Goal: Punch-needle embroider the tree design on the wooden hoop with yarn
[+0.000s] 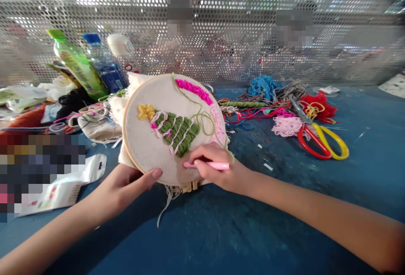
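A round wooden embroidery hoop (127,148) stretches cream cloth (167,167), tilted up over the table. On the cloth are a green yarn tree (181,133) with pale pink loops, a yellow star (146,111) and a magenta-to-pale-pink band (194,90) along the right edge. My left hand (126,186) grips the hoop's lower left rim, thumb on the cloth and fingers hidden behind. My right hand (218,167) is closed around a pink pen-like tool (218,165), its tip at the cloth just below the tree. Loose light green yarn (202,119) trails over the cloth to that hand.
Red and yellow scissors (316,136) lie at the right, near pink yarn (286,126), red yarn (324,106) and blue yarn (264,87). Bottles (79,66), cloth scraps and a white packet (66,190) are at the left. A perforated metal panel (221,17) stands behind.
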Tool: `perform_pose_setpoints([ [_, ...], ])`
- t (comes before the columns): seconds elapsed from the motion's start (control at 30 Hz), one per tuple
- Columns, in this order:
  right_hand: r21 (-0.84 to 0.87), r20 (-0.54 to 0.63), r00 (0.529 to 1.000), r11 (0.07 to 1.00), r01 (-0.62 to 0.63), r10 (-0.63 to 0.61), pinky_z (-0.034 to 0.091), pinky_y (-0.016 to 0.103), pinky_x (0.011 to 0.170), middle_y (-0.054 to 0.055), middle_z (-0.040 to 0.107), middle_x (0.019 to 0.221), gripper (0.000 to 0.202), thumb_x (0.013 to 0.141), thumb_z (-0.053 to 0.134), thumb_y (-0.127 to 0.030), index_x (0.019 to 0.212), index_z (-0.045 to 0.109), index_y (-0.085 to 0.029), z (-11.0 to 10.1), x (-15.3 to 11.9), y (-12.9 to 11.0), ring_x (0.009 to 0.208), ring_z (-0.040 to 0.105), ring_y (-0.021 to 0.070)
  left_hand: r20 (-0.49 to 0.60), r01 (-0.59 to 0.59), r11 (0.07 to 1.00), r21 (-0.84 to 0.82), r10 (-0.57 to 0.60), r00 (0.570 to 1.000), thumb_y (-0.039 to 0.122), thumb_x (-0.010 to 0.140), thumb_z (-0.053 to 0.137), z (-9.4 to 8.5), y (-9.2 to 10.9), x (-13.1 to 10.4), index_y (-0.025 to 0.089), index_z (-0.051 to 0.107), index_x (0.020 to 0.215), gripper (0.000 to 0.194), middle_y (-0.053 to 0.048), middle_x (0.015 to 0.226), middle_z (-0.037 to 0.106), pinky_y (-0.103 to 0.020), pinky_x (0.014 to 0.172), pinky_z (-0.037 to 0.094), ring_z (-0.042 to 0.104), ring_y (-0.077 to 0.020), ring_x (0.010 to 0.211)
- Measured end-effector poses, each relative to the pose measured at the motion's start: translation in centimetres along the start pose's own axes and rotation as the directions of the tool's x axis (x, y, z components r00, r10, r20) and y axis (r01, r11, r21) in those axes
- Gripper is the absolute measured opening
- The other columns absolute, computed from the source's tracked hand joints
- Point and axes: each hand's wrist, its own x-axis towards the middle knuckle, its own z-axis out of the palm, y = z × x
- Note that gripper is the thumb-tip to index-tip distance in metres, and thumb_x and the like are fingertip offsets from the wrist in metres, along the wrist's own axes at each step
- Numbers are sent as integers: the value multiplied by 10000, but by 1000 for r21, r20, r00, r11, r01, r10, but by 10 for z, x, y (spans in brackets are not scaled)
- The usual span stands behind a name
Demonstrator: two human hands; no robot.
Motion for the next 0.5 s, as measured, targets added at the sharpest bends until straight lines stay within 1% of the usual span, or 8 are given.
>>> perform_pose_setpoints([
  [0.03,63,-13,998,997,-53,54,496,243,617,38,695,789,139,865,511,-201,842,643,-165,-1,0,1,662,617,115,6,2,1000,-4,-2,1000,615,853,478,0,0,0,181,486,593,505,60,539,337,-233,441,232,292,-92,507],
  [0.1,264,-59,981,951,-161,183,491,229,561,26,672,710,175,868,476,-216,805,630,-159,-5,-1,6,601,609,111,1,6,1000,-9,-6,1000,622,846,481,-1,-1,0,180,496,594,510,53,539,363,-233,439,237,312,-95,511],
  [0.17,437,-165,951,884,-167,261,459,209,489,2,630,600,197,837,466,-219,724,615,-159,-10,-2,12,501,570,97,-24,24,1000,-4,-24,999,632,839,481,-1,-1,1,175,518,596,519,41,543,406,-235,439,240,334,-99,515],
  [0.23,533,-268,914,838,-122,304,407,190,426,-15,594,534,202,800,467,-213,665,607,-162,-14,-3,16,423,527,82,-32,51,999,3,-51,998,644,831,483,-2,1,1,173,530,591,531,35,538,423,-239,434,232,333,-98,505],
  [0.27,558,-294,902,823,-108,317,386,184,406,-21,582,515,196,784,473,-211,650,608,-162,-15,-3,17,402,516,77,-33,65,998,2,-65,997,651,826,484,-2,1,2,174,524,581,538,37,529,415,-241,430,225,325,-97,496],
  [0.33,586,-303,891,804,-106,338,370,179,397,-30,557,479,189,771,480,-210,643,610,-164,-16,-3,18,387,511,76,-35,85,996,-13,-85,996,667,813,489,-1,3,1,180,495,557,551,42,515,390,-243,427,218,309,-93,483],
  [0.4,587,-284,896,800,-119,342,383,180,414,-29,556,469,188,778,481,-209,654,615,-164,-15,-3,19,402,521,82,-43,98,995,-32,-99,994,675,803,498,1,4,1,186,465,541,555,48,505,365,-244,430,217,299,-94,480],
  [0.5,550,-256,916,826,-124,309,426,192,467,-20,589,514,195,813,473,-203,691,619,-161,-14,-4,19,451,553,90,-37,83,995,-60,-86,996,681,800,496,3,3,0,189,466,552,551,43,522,372,-245,433,225,311,-101,494],
])
